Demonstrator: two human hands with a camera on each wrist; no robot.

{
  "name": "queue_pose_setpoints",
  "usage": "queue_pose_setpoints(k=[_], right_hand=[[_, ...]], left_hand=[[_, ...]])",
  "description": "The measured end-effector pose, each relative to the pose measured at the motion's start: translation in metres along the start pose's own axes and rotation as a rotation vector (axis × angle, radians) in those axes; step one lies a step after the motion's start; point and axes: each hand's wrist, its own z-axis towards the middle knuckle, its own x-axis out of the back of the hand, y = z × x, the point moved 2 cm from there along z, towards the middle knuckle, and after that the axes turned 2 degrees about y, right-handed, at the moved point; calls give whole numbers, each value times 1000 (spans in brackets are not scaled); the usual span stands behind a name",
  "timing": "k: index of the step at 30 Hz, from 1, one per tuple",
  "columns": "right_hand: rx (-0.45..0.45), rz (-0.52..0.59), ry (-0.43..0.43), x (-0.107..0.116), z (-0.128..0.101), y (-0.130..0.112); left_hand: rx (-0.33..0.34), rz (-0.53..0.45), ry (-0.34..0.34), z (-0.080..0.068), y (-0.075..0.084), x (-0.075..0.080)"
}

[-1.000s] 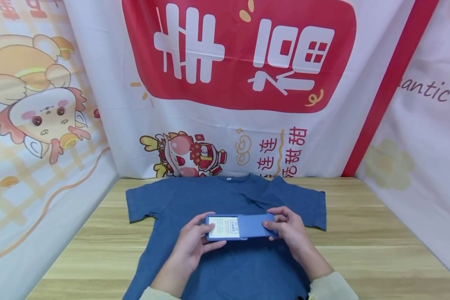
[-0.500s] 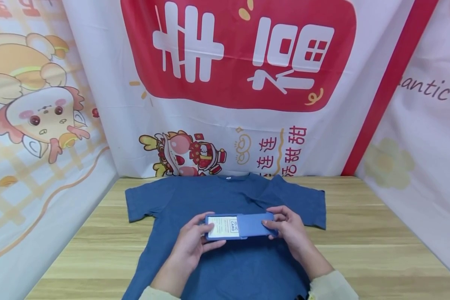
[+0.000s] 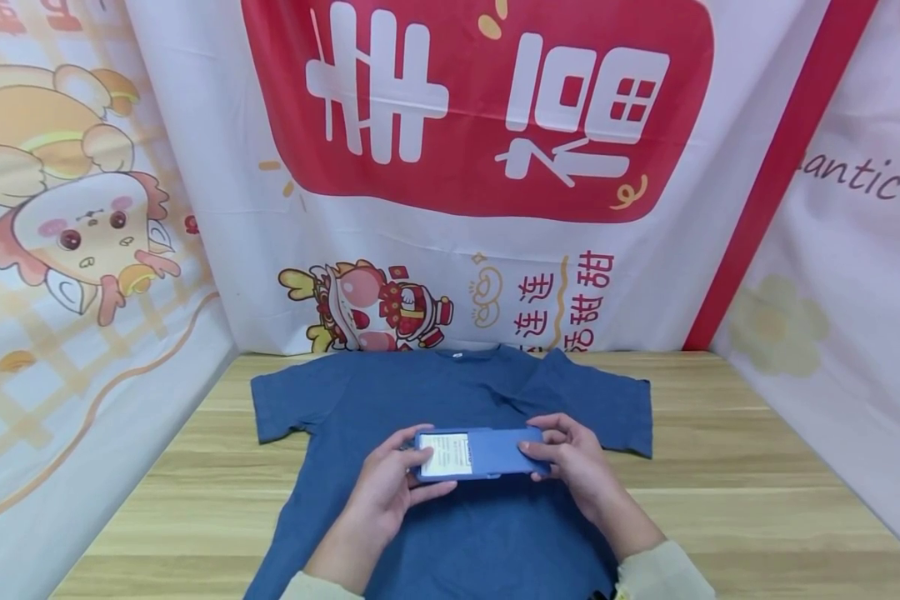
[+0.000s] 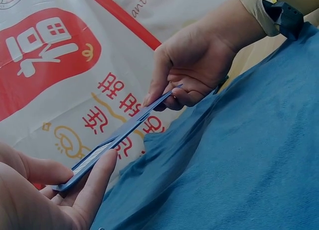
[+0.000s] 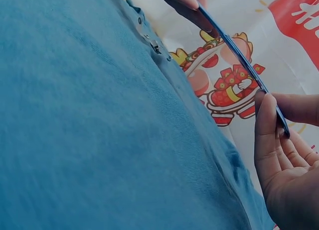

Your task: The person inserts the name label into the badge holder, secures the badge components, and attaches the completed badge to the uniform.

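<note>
A blue card holder (image 3: 491, 454) with a sliding cover is held level above a dark blue T-shirt (image 3: 412, 387). A white printed card (image 3: 450, 455) shows in its left part; the cover hides the rest. My left hand (image 3: 381, 487) grips the holder's left end, thumb on the card side and fingers beneath. At the other end, my right hand (image 3: 576, 462) pinches the cover between thumb and fingers. Both wrist views catch the holder nearly edge-on, with the left hand (image 4: 55, 190) and the right hand (image 5: 289, 155) at opposite ends.
The T-shirt lies spread on a wood-grain table (image 3: 735, 467), its right sleeve creased. A white cloth with a red printed patch (image 3: 480, 183) hangs behind the table. Printed cloths also hang along the left and right sides.
The right hand has moved slightly left, sliding the cover over more of the card. Its boxed label, readable earlier, is now mostly covered. The left hand has shifted only a little.
</note>
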Motion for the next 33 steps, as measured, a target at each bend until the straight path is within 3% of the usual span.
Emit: queue_pose_setpoints(k=[29,33], right_hand=[[70,-16,-43,-17,-13,-3],[74,-23,-17,-17,-11,-2]], left_hand=[[-2,-5,-27,1,-7,-6],[1,-6,-30,1,-6,-5]])
